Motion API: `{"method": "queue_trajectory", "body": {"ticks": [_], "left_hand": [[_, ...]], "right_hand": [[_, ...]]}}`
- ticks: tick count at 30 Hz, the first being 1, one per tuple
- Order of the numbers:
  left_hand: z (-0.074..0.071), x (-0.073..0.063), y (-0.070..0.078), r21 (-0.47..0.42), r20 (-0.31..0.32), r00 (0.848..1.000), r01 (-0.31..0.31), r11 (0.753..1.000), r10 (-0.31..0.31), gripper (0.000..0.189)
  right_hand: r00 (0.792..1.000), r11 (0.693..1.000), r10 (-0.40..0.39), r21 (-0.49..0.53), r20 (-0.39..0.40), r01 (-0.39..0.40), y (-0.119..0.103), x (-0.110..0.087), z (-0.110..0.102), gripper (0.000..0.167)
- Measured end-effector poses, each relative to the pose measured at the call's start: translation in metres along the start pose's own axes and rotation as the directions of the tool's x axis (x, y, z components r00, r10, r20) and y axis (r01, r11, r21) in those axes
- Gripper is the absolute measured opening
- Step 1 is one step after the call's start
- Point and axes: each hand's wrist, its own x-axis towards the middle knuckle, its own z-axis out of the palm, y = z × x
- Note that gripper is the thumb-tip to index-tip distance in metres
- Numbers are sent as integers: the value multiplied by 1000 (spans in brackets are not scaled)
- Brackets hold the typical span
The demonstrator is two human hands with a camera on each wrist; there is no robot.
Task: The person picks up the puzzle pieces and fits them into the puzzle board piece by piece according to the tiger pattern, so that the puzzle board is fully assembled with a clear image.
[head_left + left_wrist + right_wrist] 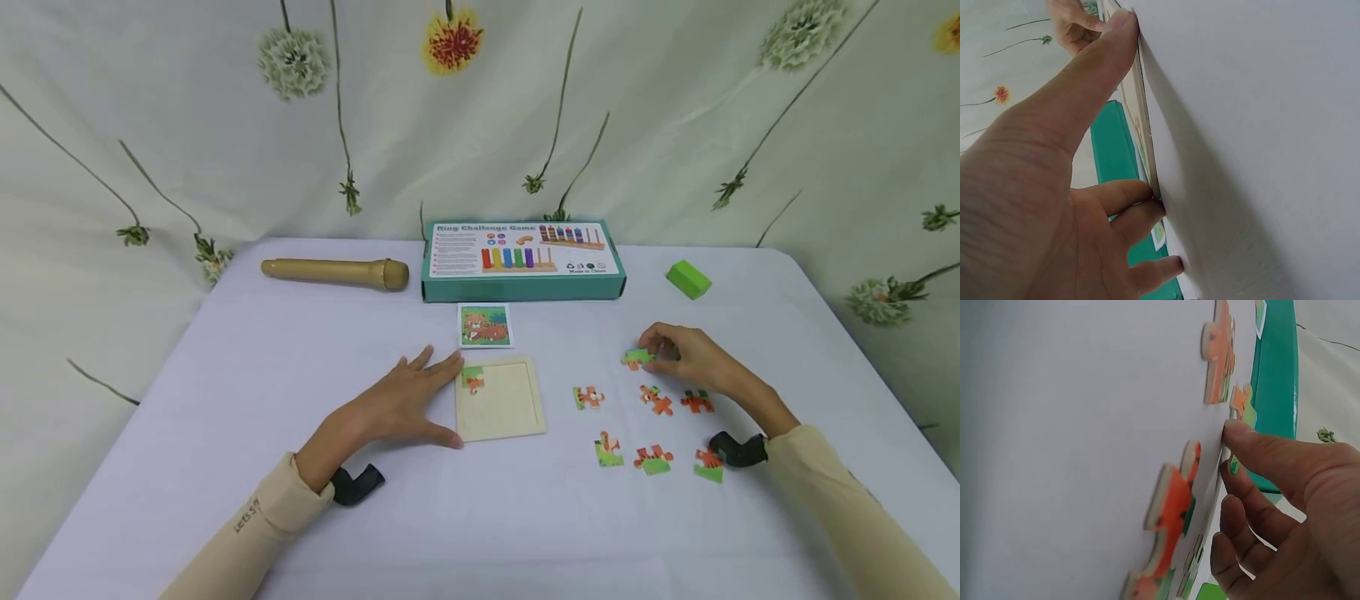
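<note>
My left hand point(408, 398) lies with spread fingers at the left edge of a square wooden puzzle tray point(510, 412); thumb and fingertips touch its side, as the left wrist view shows. One green and orange piece point(473, 379) sits in the tray's upper left corner. My right hand point(686, 354) pinches a green and orange puzzle piece point(636, 358) between thumb and index finger, close over the table. Nearest to that hand lie two orange pieces point(657, 400) point(697, 402); another tiger-patterned piece point(588, 397) lies to their left.
In a front row lie three more pieces point(608, 450) point(654, 460) point(708, 465). A tiger picture card point(485, 325) is behind the tray. Farther back are a teal game box point(525, 288), a gold microphone point(337, 272) and a green block point(688, 279). A flowered cloth point(480, 117) hangs behind.
</note>
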Motion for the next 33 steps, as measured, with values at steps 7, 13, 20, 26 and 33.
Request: {"method": "queue_trajectory", "body": {"ticks": [7, 13, 20, 26, 33], "left_hand": [[0, -2, 1, -5, -2, 1000, -5, 1000, 5, 116], [0, -2, 2, 1, -8, 1000, -14, 1000, 14, 116], [0, -2, 1, 2, -12, 1000, -12, 1000, 12, 116], [0, -2, 1, 9, -10, 1000, -9, 1000, 9, 116], [1, -1, 2, 12, -10, 1000, -12, 1000, 12, 115]], "right_hand": [[1000, 999, -1, 32, -15, 2, -7, 1, -1, 14], [999, 987, 46, 155, 6, -46, -17, 6, -6, 11], [999, 962, -10, 273, 51, -4, -25, 15, -2, 10], [991, 926, -88, 374, 104, 43, -39, 26, 8, 13], [972, 898, -162, 433, 171, 74, -60, 42, 25, 15]]}}
